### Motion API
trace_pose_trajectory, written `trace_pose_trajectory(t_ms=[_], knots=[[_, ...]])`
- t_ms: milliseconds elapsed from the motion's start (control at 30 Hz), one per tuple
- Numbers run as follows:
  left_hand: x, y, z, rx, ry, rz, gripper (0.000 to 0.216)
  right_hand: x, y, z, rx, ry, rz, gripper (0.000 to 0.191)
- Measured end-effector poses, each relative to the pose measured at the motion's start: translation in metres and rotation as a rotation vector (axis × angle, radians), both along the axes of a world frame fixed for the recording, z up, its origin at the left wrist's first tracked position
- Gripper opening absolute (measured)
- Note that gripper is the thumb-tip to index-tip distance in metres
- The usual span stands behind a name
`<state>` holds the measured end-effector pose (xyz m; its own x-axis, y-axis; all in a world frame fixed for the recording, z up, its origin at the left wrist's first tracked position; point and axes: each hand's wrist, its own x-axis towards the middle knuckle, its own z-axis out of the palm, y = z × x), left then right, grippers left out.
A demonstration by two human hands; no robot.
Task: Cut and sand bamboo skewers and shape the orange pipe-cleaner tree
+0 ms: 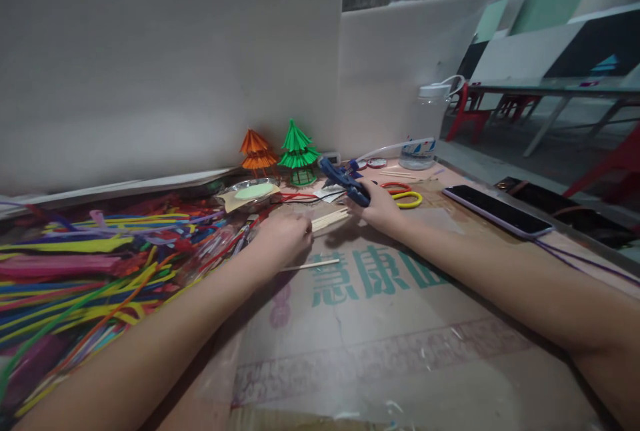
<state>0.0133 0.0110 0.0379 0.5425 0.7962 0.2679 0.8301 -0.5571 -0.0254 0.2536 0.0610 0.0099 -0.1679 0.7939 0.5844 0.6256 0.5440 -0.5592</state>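
Big cardboard sheet (380, 324) covers the desk, probably to catch drips, pile of pipe cleaners (85, 271) sits left, right hand (383, 207) wrapped around the blue glue gun (345, 184), left hand (283, 234) closed on wooden sticks (330, 219) near its nozzle.

Fuzzy pipe cleaners (75, 264) lie in a soft, matt heap. The sticks (330, 219) look like pale bare wood. The glue gun (345, 185) is blue plastic with a slight sheen. Creased brown cardboard (400, 351) covers the bench under glossy clear tape. Both little trees (299, 151) are pleated paper; the phone (497, 211) shows smooth glass.
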Motion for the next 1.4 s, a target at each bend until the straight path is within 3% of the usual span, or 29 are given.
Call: trace_pose_trajectory(t_ms=[100, 200, 333, 467, 567, 767, 1067, 1400], knots=[[-0.008, -0.004, 0.023, 0.032, -0.05, 0.102, 0.023, 0.003, 0.003, 0.013, 0.06, 0.146, 0.013, 0.041], [-0.019, -0.011, 0.049, 0.114, -0.235, 0.182, 0.03, 0.008, 0.004, 0.032, 0.139, 0.249, 0.044, 0.045], [-0.027, -0.028, 0.068, 0.226, -0.583, 0.056, 0.033, 0.016, -0.001, 0.056, 0.274, 0.135, 0.039, 0.043], [-0.026, -0.041, 0.069, 0.201, -0.756, -0.103, 0.029, 0.02, -0.015, 0.073, 0.536, -0.18, 0.051, 0.044], [-0.024, -0.045, 0.067, 0.208, -0.797, -0.176, 0.026, 0.018, -0.025, 0.08, 0.605, -0.294, 0.062, 0.051], [-0.023, -0.048, 0.067, 0.207, -0.758, -0.243, 0.026, 0.013, -0.036, 0.085, 0.625, -0.247, 0.081, 0.053], [-0.023, -0.039, 0.06, 0.226, -0.623, -0.362, 0.029, 0.017, -0.043, 0.091, 0.776, -0.287, 0.073, 0.057], [-0.021, -0.048, 0.067, 0.273, -0.6, -0.371, 0.026, 0.02, -0.049, 0.098, 0.851, -0.34, 0.03, 0.054]])
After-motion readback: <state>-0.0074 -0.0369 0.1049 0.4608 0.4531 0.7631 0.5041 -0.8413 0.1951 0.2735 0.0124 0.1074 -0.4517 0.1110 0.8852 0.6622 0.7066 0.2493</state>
